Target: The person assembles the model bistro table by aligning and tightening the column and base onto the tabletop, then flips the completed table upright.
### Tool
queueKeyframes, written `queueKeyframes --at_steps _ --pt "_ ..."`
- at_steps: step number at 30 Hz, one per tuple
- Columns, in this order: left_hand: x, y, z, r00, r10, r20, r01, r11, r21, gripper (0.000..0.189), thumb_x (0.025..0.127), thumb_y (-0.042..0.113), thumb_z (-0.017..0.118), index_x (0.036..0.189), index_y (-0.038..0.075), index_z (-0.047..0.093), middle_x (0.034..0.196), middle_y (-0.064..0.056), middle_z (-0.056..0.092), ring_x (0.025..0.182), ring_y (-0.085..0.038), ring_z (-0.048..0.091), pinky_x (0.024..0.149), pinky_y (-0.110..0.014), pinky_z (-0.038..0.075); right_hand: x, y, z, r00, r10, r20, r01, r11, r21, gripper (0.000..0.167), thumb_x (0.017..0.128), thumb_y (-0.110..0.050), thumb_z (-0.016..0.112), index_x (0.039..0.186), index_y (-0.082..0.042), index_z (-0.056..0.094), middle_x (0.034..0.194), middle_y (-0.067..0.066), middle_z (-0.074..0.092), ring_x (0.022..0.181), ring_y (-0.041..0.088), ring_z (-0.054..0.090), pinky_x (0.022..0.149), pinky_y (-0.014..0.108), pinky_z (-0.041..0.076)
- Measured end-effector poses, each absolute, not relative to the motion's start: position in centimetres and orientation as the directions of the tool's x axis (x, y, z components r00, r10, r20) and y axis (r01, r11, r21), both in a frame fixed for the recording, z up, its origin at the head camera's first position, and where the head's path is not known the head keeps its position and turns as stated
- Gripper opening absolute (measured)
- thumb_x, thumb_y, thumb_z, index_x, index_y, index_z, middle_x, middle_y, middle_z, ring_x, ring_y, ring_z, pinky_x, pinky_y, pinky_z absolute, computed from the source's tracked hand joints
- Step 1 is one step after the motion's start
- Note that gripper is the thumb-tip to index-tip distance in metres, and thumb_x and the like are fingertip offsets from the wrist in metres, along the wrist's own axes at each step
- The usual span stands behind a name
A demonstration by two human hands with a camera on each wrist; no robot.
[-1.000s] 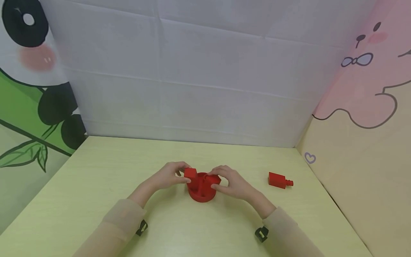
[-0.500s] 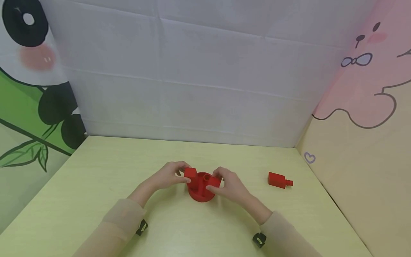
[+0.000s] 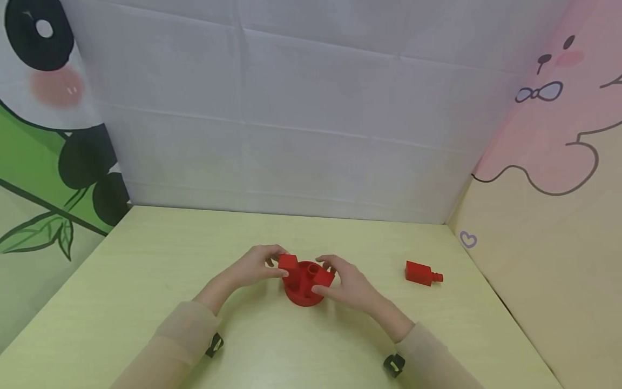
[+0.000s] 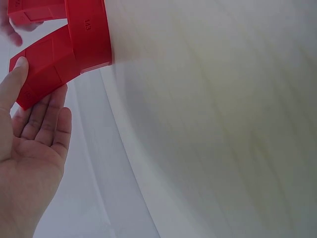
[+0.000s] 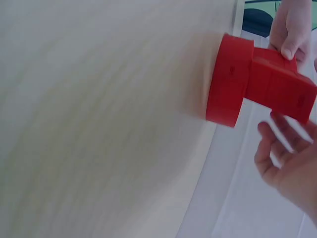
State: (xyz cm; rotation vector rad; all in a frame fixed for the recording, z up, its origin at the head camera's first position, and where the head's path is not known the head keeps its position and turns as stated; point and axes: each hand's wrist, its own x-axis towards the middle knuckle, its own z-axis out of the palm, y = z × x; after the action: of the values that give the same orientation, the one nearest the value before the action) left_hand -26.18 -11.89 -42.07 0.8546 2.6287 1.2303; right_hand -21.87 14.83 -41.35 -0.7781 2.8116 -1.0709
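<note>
A round red base (image 3: 305, 300) with a raised rim stands on the table, with a short tube (image 3: 312, 268) rising inside it. Two red blocks lean outward from the base, one at each side. My left hand (image 3: 255, 265) pinches the left block (image 3: 288, 263), thumb on the near face and fingers behind, as the left wrist view also shows. At the right block (image 3: 323, 277), my right hand (image 3: 351, 283) has its thumb by the near side. Its fingers are spread loosely; in the right wrist view the fingertips (image 5: 275, 119) sit just off the block.
Another red block (image 3: 419, 273) with a narrow stepped peg lies on its side at the right of the table (image 3: 194, 237). A pale cloth wall (image 3: 291, 135) closes off the back, with printed panels at both sides.
My right hand has shifted its grip on the right block, then loosened, its index finger lifting away. That block leans outward a bit more. My left hand has stayed in place.
</note>
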Motion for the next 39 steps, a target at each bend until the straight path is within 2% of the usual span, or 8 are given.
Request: queueKeyframes --at_steps 3,7,12,15,24,28,34,39 --pt "-26.2 -11.9 -42.1 -0.833 0.537 0.132 0.446 0.51 0.735 0.035 0.082 0.027 0.074 0.113 0.015 0.063 0.1 0.007 0.065 0.095 -0.014 0.057 0.081 -0.033 0.048 -22.1 15.7 -41.2 -0.791 -0.586 0.179 -0.551 0.554 -0.624 0.057 0.085 -0.035 0.068 0.134 -0.016 0.048 0.122 0.001 0.057 0.104 0.013 0.05 0.076 0.039 0.051" --pt "-26.3 -11.9 -42.2 -0.833 0.537 0.132 0.448 0.515 0.731 0.035 0.082 0.027 0.074 0.113 0.015 0.063 0.1 0.007 0.065 0.095 -0.014 0.057 0.081 -0.033 0.048 -22.6 16.7 -41.1 -0.678 -0.695 0.239 -0.672 0.455 -0.584 0.051 0.087 -0.022 0.067 0.133 -0.014 0.049 0.129 0.0 0.054 0.112 0.013 0.049 0.08 0.042 0.05" --pt "-26.2 -11.9 -42.2 -0.835 0.535 0.127 0.442 0.516 0.734 0.035 0.082 0.027 0.074 0.113 0.016 0.063 0.101 0.007 0.064 0.095 -0.014 0.057 0.08 -0.033 0.048 -23.0 17.1 -41.3 -0.611 -0.741 0.277 -0.735 0.402 -0.546 0.05 0.085 -0.01 0.068 0.132 -0.012 0.052 0.13 -0.004 0.053 0.119 0.015 0.048 0.085 0.04 0.051" --pt "-26.2 -11.9 -42.2 -0.836 0.535 0.125 0.439 0.514 0.737 0.036 0.082 0.027 0.074 0.114 0.016 0.062 0.101 0.007 0.064 0.095 -0.015 0.057 0.079 -0.033 0.048 -23.1 17.1 -41.4 -0.612 -0.742 0.274 -0.736 0.408 -0.541 0.046 0.086 -0.011 0.068 0.13 -0.012 0.054 0.129 -0.003 0.053 0.119 0.015 0.049 0.087 0.039 0.051" --pt "-26.3 -11.9 -42.3 -0.836 0.532 0.134 0.445 0.516 0.732 0.037 0.082 0.027 0.074 0.114 0.015 0.063 0.101 0.007 0.064 0.094 -0.014 0.057 0.078 -0.032 0.048 -22.9 16.2 -41.6 -0.675 -0.687 0.269 -0.7 0.479 -0.53 0.038 0.083 -0.022 0.073 0.119 -0.013 0.061 0.118 -0.004 0.057 0.11 0.011 0.053 0.088 0.037 0.052" --pt "-26.3 -11.9 -42.4 -0.837 0.53 0.141 0.449 0.515 0.731 0.037 0.081 0.027 0.074 0.114 0.015 0.063 0.1 0.007 0.065 0.093 -0.014 0.057 0.077 -0.032 0.048 -22.6 15.7 -41.6 -0.685 -0.657 0.316 -0.72 0.543 -0.432 0.037 0.08 -0.028 0.076 0.112 -0.016 0.064 0.111 -0.006 0.06 0.101 0.009 0.056 0.084 0.031 0.052" --pt "-26.3 -11.8 -42.3 -0.832 0.534 0.15 0.46 0.513 0.724 0.035 0.082 0.026 0.074 0.113 0.015 0.063 0.101 0.007 0.065 0.094 -0.014 0.057 0.077 -0.032 0.048 -22.3 15.6 -41.1 -0.656 -0.656 0.374 -0.754 0.596 -0.277 0.037 0.077 -0.034 0.078 0.109 -0.019 0.066 0.108 -0.007 0.064 0.098 0.008 0.056 0.078 0.028 0.046" --pt "-26.3 -11.9 -42.2 -0.828 0.539 0.152 0.468 0.517 0.717 0.035 0.081 0.026 0.074 0.112 0.015 0.063 0.1 0.007 0.065 0.093 -0.013 0.057 0.077 -0.031 0.048 -22.3 15.4 -40.9 -0.645 -0.664 0.379 -0.763 0.592 -0.261 0.038 0.076 -0.035 0.078 0.108 -0.018 0.066 0.106 -0.007 0.065 0.097 0.009 0.057 0.078 0.027 0.047"
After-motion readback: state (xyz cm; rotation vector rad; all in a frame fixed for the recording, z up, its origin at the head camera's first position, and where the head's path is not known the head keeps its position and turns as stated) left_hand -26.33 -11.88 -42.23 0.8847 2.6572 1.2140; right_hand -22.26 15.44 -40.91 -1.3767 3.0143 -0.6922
